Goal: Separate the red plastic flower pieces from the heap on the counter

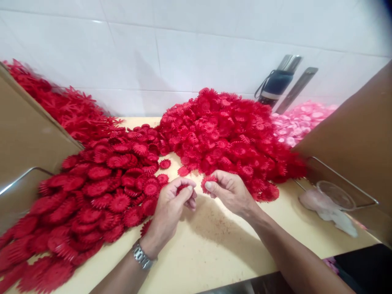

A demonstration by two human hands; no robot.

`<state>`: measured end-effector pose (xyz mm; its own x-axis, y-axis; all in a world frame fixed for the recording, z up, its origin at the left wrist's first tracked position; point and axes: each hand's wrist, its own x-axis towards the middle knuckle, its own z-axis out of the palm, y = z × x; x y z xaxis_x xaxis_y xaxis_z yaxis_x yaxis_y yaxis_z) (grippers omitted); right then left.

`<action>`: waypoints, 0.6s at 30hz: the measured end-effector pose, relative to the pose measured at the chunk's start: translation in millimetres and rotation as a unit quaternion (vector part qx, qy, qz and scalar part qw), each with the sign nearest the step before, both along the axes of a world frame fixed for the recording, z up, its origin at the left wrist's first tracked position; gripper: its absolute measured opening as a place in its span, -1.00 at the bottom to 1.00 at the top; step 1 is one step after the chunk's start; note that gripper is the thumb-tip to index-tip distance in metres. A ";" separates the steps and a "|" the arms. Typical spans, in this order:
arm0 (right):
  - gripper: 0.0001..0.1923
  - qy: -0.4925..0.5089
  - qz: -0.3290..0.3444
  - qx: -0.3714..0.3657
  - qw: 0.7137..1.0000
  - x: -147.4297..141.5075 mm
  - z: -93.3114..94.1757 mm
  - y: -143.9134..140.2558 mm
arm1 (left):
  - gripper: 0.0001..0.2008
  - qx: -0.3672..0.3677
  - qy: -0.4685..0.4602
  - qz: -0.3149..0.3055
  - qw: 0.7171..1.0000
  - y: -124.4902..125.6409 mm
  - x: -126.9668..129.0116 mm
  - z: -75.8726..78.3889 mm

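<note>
Hands [199, 196] each pinched on a red flower disc [208, 181], between cardboard boxes [27, 134] of red pieces [70, 108].

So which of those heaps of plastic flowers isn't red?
The pink heap at the far right by the wall, behind the cardboard. The other heaps are red, including the big pile beyond both hands.
</note>
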<state>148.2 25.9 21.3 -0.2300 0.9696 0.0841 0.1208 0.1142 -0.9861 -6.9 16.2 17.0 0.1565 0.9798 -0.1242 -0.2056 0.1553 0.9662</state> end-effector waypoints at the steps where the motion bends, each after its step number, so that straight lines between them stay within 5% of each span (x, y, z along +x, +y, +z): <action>1: -0.77 -0.007 0.005 0.003 1.000 -0.5 -0.3 -0.3 | -0.93 0.004 -0.003 0.001 1.000 -0.9 -0.3 -1.3; 9: -0.68 -0.020 0.048 0.016 0.999 -1.7 -6.6 -1.3 | -0.83 0.080 0.047 -0.010 0.996 -5.7 -3.8 -2.2; 14: -0.63 -0.027 0.132 -0.005 0.991 1.7 -12.5 0.4 | -0.82 0.062 0.057 -0.057 0.995 -3.9 -5.4 1.6; 18: -0.61 -0.034 0.181 -0.020 0.983 4.4 -9.5 0.4 | -0.94 0.008 -0.039 -0.051 0.998 -2.0 -3.6 1.5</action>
